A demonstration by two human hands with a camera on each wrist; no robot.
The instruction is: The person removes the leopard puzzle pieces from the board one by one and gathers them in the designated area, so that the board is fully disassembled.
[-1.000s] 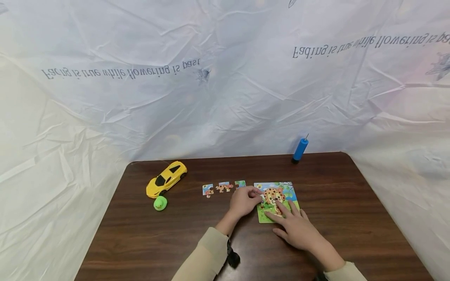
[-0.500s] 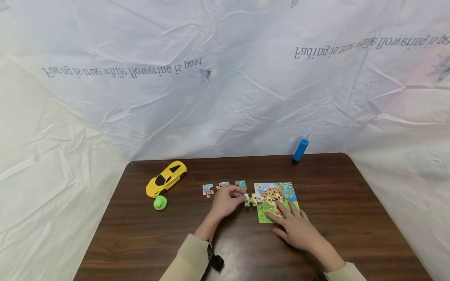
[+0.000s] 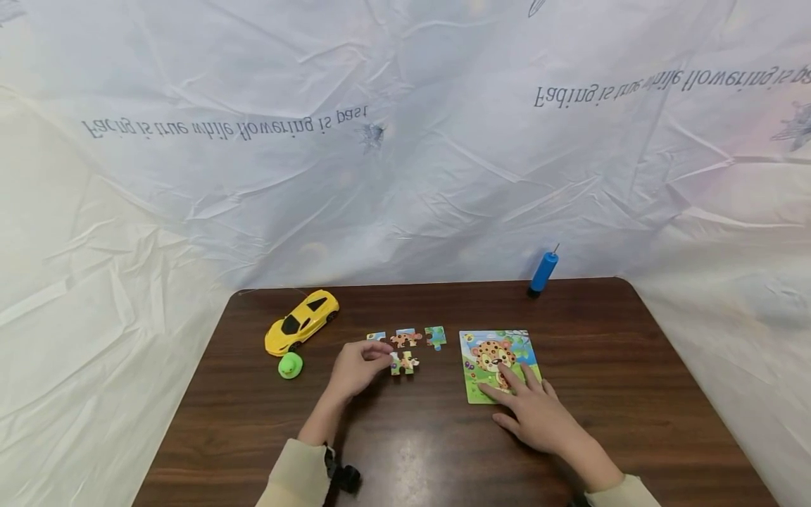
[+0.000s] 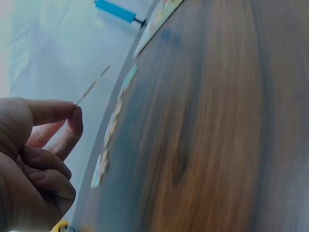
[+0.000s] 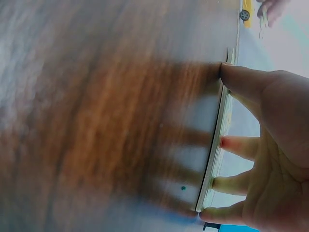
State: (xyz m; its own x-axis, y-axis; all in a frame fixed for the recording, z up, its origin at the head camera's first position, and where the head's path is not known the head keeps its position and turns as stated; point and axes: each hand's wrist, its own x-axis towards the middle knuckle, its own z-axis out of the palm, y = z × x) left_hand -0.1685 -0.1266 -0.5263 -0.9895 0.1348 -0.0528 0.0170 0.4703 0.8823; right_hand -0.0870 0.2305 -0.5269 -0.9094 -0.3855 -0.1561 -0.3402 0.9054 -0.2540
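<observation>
My left hand (image 3: pixel 358 369) pinches a jigsaw puzzle piece (image 3: pixel 405 363) by its left edge, between thumb and fingertips. In the left wrist view this piece (image 4: pixel 93 86) shows edge-on, raised above the table. A row of three loose pieces lies just beyond: a partly covered left one (image 3: pixel 376 336), a spotted middle one (image 3: pixel 405 339) and a blue-green right one (image 3: pixel 436 336). My right hand (image 3: pixel 535 412) rests with spread fingers on the leopard picture puzzle board (image 3: pixel 474 386). In the right wrist view its fingertips (image 5: pixel 227 142) press on the board's face.
A yellow toy car (image 3: pixel 302 322) stands at the back left of the dark wooden table (image 3: pixel 405 451), with a green rubber duck (image 3: pixel 290 365) in front of it. Toward the back right edge is a blue hand pump (image 3: pixel 543 272). A white printed sheet (image 3: pixel 405 176) hangs behind.
My left hand has drawn the puzzle piece leftward, away from the board, to in front of the loose row. The right hand has stayed on the board.
</observation>
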